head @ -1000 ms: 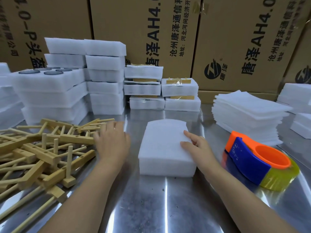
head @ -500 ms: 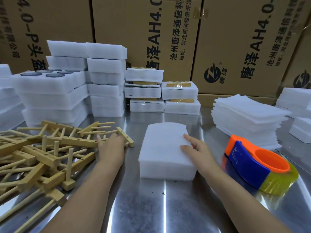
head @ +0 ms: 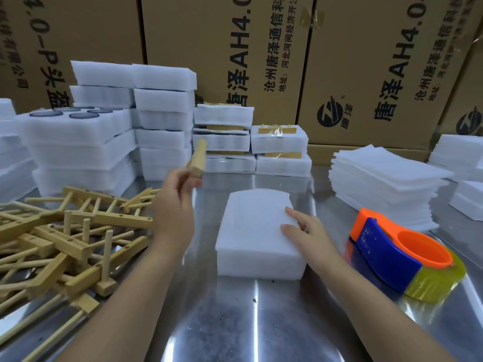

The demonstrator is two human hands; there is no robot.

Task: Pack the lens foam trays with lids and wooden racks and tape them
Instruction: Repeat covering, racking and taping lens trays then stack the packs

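Note:
A white foam tray with its lid on (head: 257,231) lies in the middle of the steel table (head: 235,322). My right hand (head: 308,231) rests on its right edge with fingers laid flat on the lid. My left hand (head: 173,207) is raised left of the tray and grips a wooden rack (head: 197,158), whose block end sticks up above the fingers; the rest of it is hidden. A loose heap of wooden racks (head: 68,239) lies at the left. An orange and blue tape dispenser (head: 400,254) with yellowish tape sits right of the tray.
Stacks of foam trays (head: 78,142) stand at the back left, some showing dark lenses. Taped packs with racks (head: 278,150) sit behind the tray. A pile of thin foam lids (head: 384,184) is at the back right. Cardboard boxes (head: 261,61) wall the back.
My left hand has lifted off the heap of racks with one wooden rack and moved up and right toward the tray. My right hand stays on the lid.

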